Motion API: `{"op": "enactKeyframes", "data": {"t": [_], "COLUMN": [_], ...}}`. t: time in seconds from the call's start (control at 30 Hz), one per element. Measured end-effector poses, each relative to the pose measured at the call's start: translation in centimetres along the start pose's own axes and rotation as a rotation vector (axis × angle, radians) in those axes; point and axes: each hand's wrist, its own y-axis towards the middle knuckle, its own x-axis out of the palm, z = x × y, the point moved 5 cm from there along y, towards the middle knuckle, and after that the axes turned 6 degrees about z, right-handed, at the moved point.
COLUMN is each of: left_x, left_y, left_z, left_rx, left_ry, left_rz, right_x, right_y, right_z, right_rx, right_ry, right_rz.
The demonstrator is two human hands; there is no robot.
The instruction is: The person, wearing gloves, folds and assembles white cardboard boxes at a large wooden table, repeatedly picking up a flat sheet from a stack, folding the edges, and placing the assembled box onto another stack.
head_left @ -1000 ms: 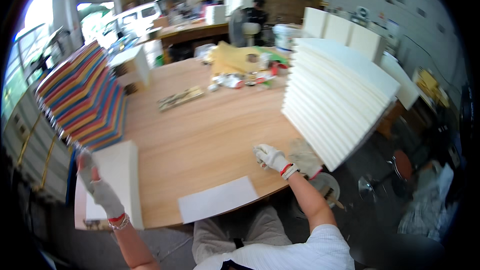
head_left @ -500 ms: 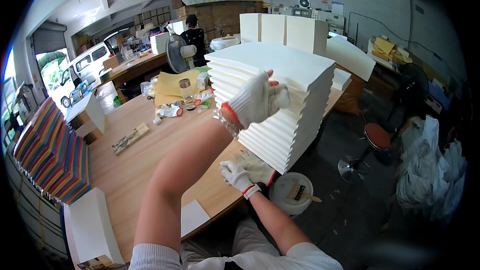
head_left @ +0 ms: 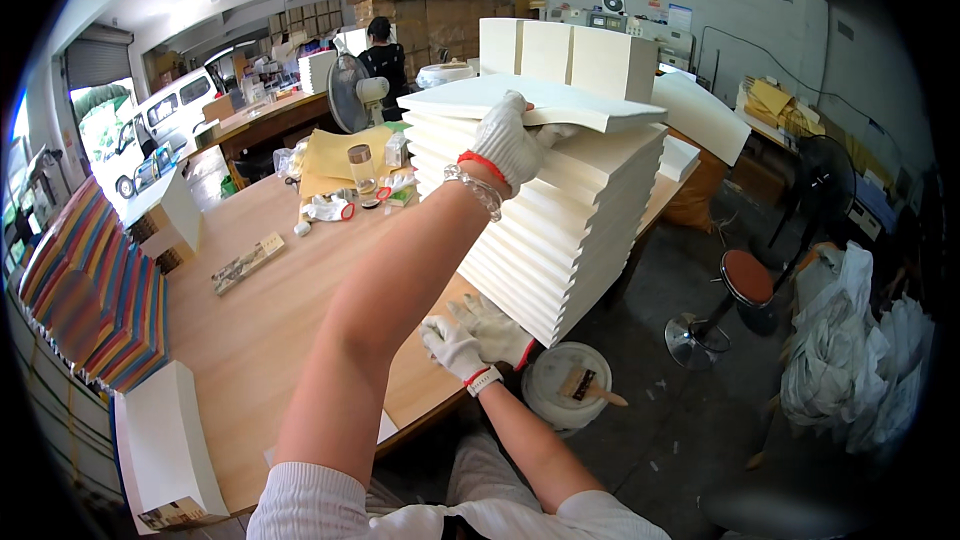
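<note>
A tall stack of white paper blocks, with ridged sides, stands at the table's right end. My left hand, in a white knitted glove with a red cuff, pinches the near edge of the top paper block. That edge is lifted and bends up off the pile, with the fingers partly hidden beneath it. My right hand, also gloved, rests low on the table with fingers curled; whether anything is in them is hidden. Beside it lies a loose white glove, against the stack's foot.
A white bucket with a brush across its lid stands below the table edge. Multicoloured stacked blocks are at left. A jar and a small printed box sit on the table. A stool is at right.
My left hand has turned and gripped the top paper block, whose near edge is now raised and bent. My right hand stays low beside the loose glove. The view has shifted slightly.
</note>
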Motion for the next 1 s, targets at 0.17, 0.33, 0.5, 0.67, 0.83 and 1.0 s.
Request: {"op": "enactKeyframes", "data": {"t": [0.17, 0.33, 0.5, 0.67, 0.83, 1.0], "left_x": [-3.3, -13.7, -31.3, -40.0, -49.1, -52.9], "left_y": [-4.8, -13.2, -25.3, -35.8, -41.4, -43.6], "left_z": [4.1, 9.3, 11.4, 10.8, 8.2, 8.3], "left_rx": [-0.085, -0.185, -0.152, -0.145, -0.292, -0.323], "left_ry": [-0.383, -0.214, -0.045, 0.189, 0.189, 0.571], "left_rz": [0.133, 0.171, 0.407, 0.623, 0.676, 0.71], "right_x": [0.5, -2.9, -3.4, 3.9, 11.1, 13.7], "right_y": [-0.4, -2.4, -2.2, -1.1, -0.1, 0.5], "right_z": [-1.3, -11.0, -16.4, -15.7, -4.4, -0.3], "right_rx": [0.056, -0.357, -0.447, 0.034, 0.314, 0.251], "right_ry": [0.167, 0.143, -0.466, 0.073, -0.198, -0.155], "right_rz": [-0.027, -0.063, -0.002, -0.395, -0.551, -0.532]}}
